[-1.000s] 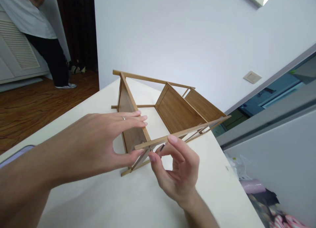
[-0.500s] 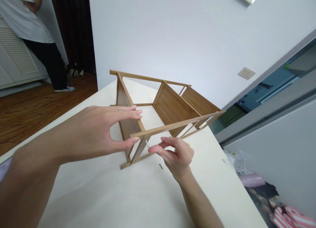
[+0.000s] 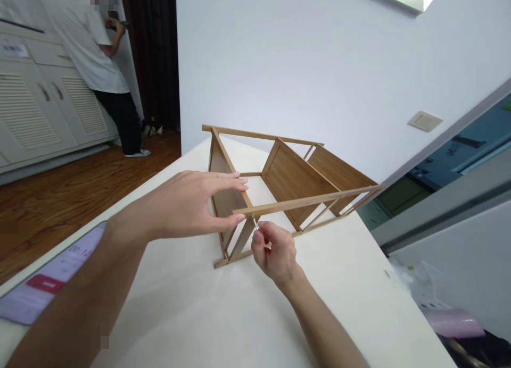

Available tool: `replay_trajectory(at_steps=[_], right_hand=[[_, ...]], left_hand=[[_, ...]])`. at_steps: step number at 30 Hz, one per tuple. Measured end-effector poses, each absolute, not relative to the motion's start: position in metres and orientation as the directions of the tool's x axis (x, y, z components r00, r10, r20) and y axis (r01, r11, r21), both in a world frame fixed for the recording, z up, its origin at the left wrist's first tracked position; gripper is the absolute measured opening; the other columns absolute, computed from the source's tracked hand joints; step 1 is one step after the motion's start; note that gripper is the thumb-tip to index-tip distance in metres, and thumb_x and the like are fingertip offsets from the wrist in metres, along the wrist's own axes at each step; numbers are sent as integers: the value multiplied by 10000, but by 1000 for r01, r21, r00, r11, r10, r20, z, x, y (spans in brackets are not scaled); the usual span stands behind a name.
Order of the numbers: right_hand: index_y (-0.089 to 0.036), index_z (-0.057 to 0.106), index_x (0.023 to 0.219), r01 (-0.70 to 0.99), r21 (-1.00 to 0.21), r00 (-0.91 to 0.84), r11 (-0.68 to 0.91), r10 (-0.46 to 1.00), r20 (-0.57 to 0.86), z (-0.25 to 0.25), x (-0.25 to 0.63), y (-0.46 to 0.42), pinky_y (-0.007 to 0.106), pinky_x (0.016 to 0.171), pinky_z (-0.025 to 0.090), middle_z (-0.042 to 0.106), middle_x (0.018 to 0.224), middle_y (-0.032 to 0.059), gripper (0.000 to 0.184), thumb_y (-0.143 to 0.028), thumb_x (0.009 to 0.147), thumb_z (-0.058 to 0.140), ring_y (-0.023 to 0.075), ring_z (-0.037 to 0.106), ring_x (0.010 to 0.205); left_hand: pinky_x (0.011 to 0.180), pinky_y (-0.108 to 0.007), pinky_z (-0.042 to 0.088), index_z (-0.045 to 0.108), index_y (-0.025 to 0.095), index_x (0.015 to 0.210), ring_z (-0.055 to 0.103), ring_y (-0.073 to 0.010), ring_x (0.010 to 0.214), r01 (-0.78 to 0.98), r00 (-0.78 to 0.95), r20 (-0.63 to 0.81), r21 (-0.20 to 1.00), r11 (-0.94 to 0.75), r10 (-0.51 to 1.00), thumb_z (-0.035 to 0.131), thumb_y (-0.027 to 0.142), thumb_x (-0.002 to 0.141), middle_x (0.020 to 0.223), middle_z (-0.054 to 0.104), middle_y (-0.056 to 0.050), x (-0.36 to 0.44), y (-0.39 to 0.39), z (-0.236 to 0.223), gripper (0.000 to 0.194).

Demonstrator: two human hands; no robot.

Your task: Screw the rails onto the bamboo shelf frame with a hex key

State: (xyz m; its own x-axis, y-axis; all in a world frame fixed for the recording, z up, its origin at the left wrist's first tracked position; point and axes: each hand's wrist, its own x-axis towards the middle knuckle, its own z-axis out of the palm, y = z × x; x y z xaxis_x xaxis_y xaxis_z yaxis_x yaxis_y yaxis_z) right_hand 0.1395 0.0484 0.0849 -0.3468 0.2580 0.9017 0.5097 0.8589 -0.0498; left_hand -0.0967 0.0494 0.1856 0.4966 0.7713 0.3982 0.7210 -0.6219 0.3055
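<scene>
A small wooden shelf rack [image 3: 305, 199] lies on its side on the white table. My left hand [image 3: 191, 200] grips its near left end, thumb at the end of the front rail and fingers over the end panel's edge. Below the rail, my right hand [image 3: 275, 251] is closed round a thin silver hex key [image 3: 256, 224]. The key's tip meets the rail near its left end, at a screw hole; the screw itself is too small to make out. Fingers cover the rest of the key.
A phone [image 3: 59, 275] with a lit screen lies on the white table [image 3: 191, 315] under my left forearm. A small dark piece [image 3: 387, 274] sits near the right edge. Behind is a wall [image 3: 287, 54]; a person in a white shirt [image 3: 85, 43] leans by a cabinet [image 3: 32, 107].
My right hand has turned and closed more tightly round the hex key. The loose screw on the table is out of sight now. The view has shifted left, showing more phone.
</scene>
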Motion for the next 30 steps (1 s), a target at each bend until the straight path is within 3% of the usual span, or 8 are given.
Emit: replay_trajectory(at_steps=[6,11,16,21,23,26,28,30], right_hand=[[-233,552,1236,400,-157,-349,903,309,885,87,128,38,205,612,612,763,807,-10,197,-150,1074,477,111,732,627],[-235,554,1215,267,-257,-376,929,346,859,101,127,37,214,662,639,804,939,27,263,-310,1013,705,119,763,710],[-202,590,1115,312,-141,-429,939,272,861,118,132,37,196,584,579,789,823,7,299,-320,936,798,111,735,648],[-214,644,931,575,83,-337,814,144,930,141,128,36,232,458,415,559,538,-96,160,-204,929,804,72,498,424],[-229,648,959,633,-31,-191,773,195,962,146,127,38,214,465,435,581,601,-91,146,-131,933,753,65,510,448],[-236,629,1102,537,-298,-27,789,369,929,142,132,43,198,482,525,649,766,-60,196,-122,956,694,78,618,529],[-234,628,1101,474,-347,-34,810,410,912,132,141,45,222,529,589,686,831,-36,189,-132,962,703,103,684,591],[-231,637,1074,468,-291,-89,835,372,924,120,151,45,252,590,634,728,859,-11,173,-162,955,741,132,732,650]], left_hand=[[1151,-388,495,696,312,1356,606,-267,1414,714,507,390,309,-628,769,590,637,951,1491,661,9,-98,49,185,530],[1141,-368,486,684,320,1359,611,-265,1408,694,511,378,348,-630,772,603,630,954,1491,664,7,-98,49,187,516],[1121,-358,497,696,323,1340,626,-265,1390,700,504,379,347,-625,776,624,607,948,1475,676,15,-98,47,189,490],[1129,-350,496,686,330,1346,609,-252,1411,693,514,405,322,-645,756,611,613,956,1474,676,33,-98,48,185,488],[1136,-342,490,679,340,1355,609,-247,1412,696,513,410,314,-645,754,620,611,950,1481,670,37,-98,49,184,491],[1124,-325,497,675,344,1360,605,-241,1416,701,510,411,310,-642,755,627,593,950,1490,662,42,-98,49,184,482],[1108,-317,507,676,343,1357,598,-238,1424,699,513,411,309,-645,753,631,590,949,1492,661,45,-98,49,185,478],[1094,-312,516,676,347,1353,594,-235,1428,698,516,414,304,-648,750,634,588,949,1494,659,51,-99,49,185,473]])
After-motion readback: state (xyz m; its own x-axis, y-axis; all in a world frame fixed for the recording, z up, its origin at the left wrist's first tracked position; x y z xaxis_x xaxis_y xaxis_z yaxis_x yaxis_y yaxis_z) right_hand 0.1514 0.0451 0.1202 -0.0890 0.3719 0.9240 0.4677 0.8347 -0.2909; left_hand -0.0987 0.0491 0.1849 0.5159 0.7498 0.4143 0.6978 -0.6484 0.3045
